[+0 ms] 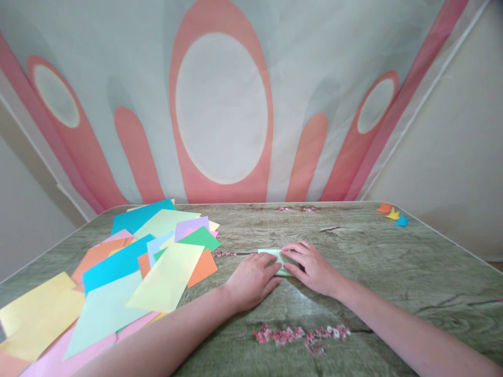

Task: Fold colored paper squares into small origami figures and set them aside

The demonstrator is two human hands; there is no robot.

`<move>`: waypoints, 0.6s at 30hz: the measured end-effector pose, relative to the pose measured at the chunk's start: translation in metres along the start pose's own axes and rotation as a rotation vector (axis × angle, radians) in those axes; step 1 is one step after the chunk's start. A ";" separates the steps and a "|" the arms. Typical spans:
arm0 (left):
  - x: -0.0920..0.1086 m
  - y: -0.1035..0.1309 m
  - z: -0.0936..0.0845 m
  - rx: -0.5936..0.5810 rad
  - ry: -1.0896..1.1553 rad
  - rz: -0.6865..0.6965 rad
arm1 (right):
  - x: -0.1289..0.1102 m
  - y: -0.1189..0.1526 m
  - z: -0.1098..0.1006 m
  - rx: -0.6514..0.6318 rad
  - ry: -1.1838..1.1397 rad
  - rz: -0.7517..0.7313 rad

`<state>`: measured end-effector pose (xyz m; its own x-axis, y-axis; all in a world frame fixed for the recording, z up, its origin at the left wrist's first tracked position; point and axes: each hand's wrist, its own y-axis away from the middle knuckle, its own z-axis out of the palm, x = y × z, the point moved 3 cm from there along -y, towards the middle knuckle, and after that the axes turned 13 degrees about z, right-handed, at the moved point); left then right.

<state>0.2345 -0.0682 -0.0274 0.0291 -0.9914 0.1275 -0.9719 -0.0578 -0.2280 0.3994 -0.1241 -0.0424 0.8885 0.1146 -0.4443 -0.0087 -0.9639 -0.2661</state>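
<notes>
A small piece of pale green folded paper (280,257) lies on the table in front of me, partly hidden under my fingers. My left hand (253,277) rests palm down over its left part, fingers stretched out and lying on the paper. From the other side, my right hand (310,267) has its fingertips and thumb on the paper's right part, holding it. The fingertips of both hands nearly meet over the sheet. How the paper is folded beneath them is hard to make out.
A loose pile of coloured paper sheets (167,280) spreads over the table's left side, partly behind my left forearm. Small orange (384,207), yellow (393,213) and blue folded paper figures (402,220) stand at the far right. The wood-look tabletop (393,293) has printed blossoms. A patterned cloth (149,94) hangs behind.
</notes>
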 end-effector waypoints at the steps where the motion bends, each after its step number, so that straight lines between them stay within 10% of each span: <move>1: 0.000 0.000 0.000 -0.001 0.004 -0.002 | 0.000 0.000 0.000 0.003 -0.003 0.004; 18: -0.005 0.000 0.004 -0.015 -0.016 0.031 | 0.030 -0.002 0.005 0.115 -0.119 0.144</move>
<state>0.2348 -0.0642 -0.0321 0.0025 -0.9945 0.1051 -0.9758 -0.0254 -0.2172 0.4240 -0.1179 -0.0599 0.8138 0.0117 -0.5811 -0.1900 -0.9395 -0.2849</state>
